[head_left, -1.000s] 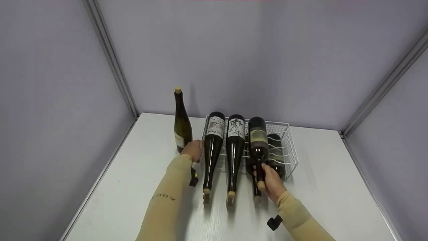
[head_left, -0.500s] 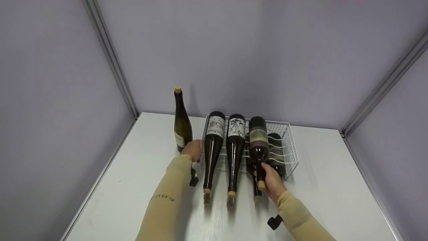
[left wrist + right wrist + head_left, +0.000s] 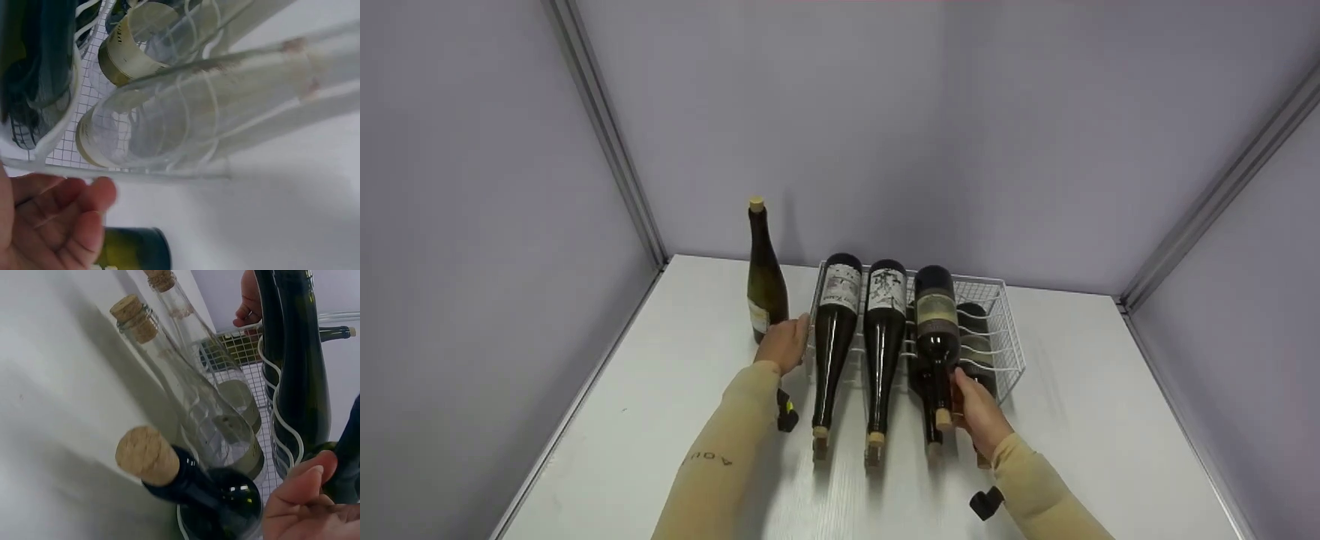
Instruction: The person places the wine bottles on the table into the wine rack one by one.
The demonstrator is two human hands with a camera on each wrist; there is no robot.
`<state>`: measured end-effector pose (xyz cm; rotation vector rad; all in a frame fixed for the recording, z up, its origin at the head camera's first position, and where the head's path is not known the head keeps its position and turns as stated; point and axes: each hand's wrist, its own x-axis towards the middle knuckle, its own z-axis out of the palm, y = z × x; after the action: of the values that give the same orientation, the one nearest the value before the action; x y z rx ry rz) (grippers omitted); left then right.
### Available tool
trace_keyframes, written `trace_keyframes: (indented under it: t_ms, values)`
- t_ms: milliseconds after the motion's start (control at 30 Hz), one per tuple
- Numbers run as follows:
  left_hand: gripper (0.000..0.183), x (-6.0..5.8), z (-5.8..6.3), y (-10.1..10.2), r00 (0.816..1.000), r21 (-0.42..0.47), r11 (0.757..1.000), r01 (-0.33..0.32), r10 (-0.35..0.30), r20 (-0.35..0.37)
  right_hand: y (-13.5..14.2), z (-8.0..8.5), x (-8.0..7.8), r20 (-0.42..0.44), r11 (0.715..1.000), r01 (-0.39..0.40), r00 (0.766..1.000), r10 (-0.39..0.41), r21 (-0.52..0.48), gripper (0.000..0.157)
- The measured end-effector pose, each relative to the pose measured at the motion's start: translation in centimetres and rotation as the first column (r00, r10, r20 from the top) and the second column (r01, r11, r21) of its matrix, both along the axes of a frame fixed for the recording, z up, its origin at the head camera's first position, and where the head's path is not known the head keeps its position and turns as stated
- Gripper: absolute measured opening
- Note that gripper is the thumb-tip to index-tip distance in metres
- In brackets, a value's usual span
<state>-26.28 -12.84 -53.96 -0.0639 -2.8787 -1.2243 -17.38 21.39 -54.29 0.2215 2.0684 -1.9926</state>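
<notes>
A white wire rack (image 3: 1011, 337) holds dark corked wine bottles lying in two layers, necks towards me. On top lie a left bottle (image 3: 837, 330), a middle bottle (image 3: 885, 330) and a right bottle (image 3: 937, 330) with a yellowish label. My right hand (image 3: 981, 409) is beside the right bottle's neck, fingers loosely bent and thumb apart from it. At the rack's left side is my left hand (image 3: 784, 345), its fingers loosely curled near the rim (image 3: 129, 174); whether they touch it I cannot tell. Behind that hand a green bottle (image 3: 767, 289) stands upright.
Beneath, the rack holds clear glass bottles (image 3: 197, 394) with corks and a dark bottle (image 3: 976, 345) at the right. The white table (image 3: 1080, 420) is bounded by grey panels (image 3: 840, 135) at the back and sides.
My right hand has let go of the right bottle's neck and shifted slightly right. My left hand has moved a little left and down. The bottles stay in place.
</notes>
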Motion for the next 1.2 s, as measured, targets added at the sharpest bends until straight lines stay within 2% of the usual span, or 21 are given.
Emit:
trace_keyframes:
  t_ms: [100,167,233,333,433,600,733,900,1033,1200]
  values:
    - [0.048,0.0,-0.4,-1.0,0.995,-0.001,0.998,-0.059,0.059,-0.081,1.0,0.0,0.1,-0.016,1.0,-0.01,1.0,0.01,0.013,0.05]
    - [0.042,0.0,-0.4,-1.9,0.984,-0.016,0.993,-0.116,0.113,-0.141,1.8,0.1,0.2,-0.018,1.0,-0.004,1.0,0.004,0.024,0.048]
    - [0.037,0.0,-0.3,-2.8,0.971,-0.022,0.984,-0.175,0.169,-0.169,2.8,0.3,0.3,-0.015,0.999,0.003,1.0,-0.002,0.033,0.049]
    - [0.034,-0.2,-0.4,-4.1,0.947,-0.037,0.961,-0.274,0.263,-0.183,4.4,0.4,0.4,-0.017,0.999,-0.013,1.0,0.013,0.038,0.048]
    - [0.045,-0.7,-0.6,-5.2,0.935,-0.011,0.948,-0.318,0.312,-0.168,6.3,0.5,0.6,-0.022,0.997,-0.067,0.997,0.068,0.024,0.046]
    - [0.091,-1.7,-0.9,-6.2,0.939,0.097,0.942,-0.321,0.33,-0.096,9.3,0.3,1.0,-0.01,0.982,-0.189,0.982,0.189,-0.002,0.041]
    - [0.114,-2.5,-1.1,-6.6,0.944,0.162,0.934,-0.32,0.329,-0.033,11.0,-0.4,1.3,0.017,0.977,-0.215,0.976,0.215,-0.019,0.039]
    - [0.126,-3.3,-1.4,-6.5,0.949,0.215,0.925,-0.312,0.313,0.03,12.4,-1.5,1.8,0.038,0.986,-0.166,0.985,0.166,-0.024,0.038]
    - [0.129,-3.8,-1.7,-6.2,0.946,0.242,0.915,-0.324,0.318,0.065,13.2,-2.3,2.1,0.043,0.993,-0.114,0.992,0.116,-0.042,0.034]
    - [0.13,-4.8,-1.3,-5.5,0.944,0.294,0.897,-0.329,0.317,0.089,13.6,-2.7,1.9,0.041,0.995,-0.077,0.996,0.08,-0.06,0.032]
